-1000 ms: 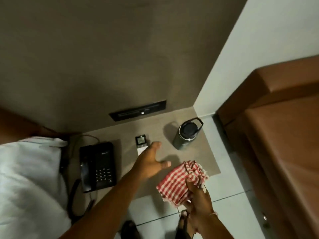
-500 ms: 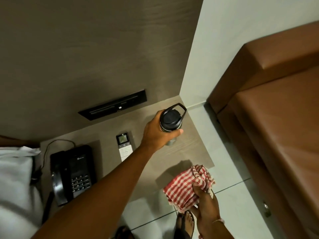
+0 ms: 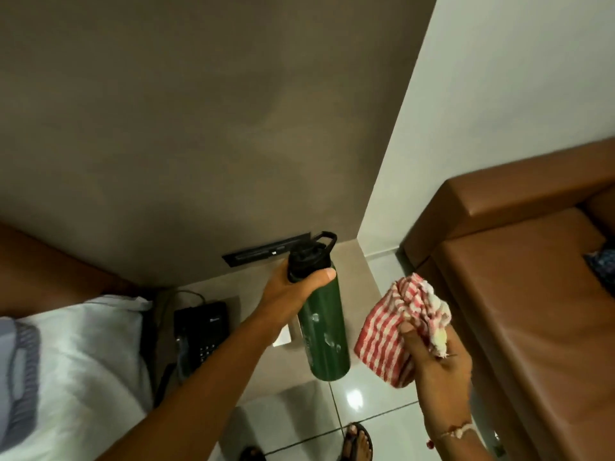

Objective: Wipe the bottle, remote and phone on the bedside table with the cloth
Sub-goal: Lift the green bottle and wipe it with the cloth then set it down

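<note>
My left hand point(image 3: 293, 287) grips a dark green bottle point(image 3: 324, 331) just below its black cap and holds it lifted above the bedside table point(image 3: 346, 261), tilted slightly. My right hand point(image 3: 436, 357) holds a bunched red-and-white checked cloth point(image 3: 392, 334) a short way right of the bottle, not touching it. The black phone point(image 3: 203, 331) lies on the table at the left, partly behind my left forearm. Only a white corner of the remote point(image 3: 283, 339) shows between my forearm and the bottle.
A bed with a white pillow point(image 3: 73, 361) lies at the left. A brown leather sofa point(image 3: 532, 294) fills the right side. A black socket strip point(image 3: 263, 252) sits in the brown wall panel. Glossy floor tiles point(image 3: 366, 400) and my sandalled feet show below.
My left hand reached from near the remote to the bottle, closed on it and lifted it off the table. My right hand raised the cloth closer to the bottle.
</note>
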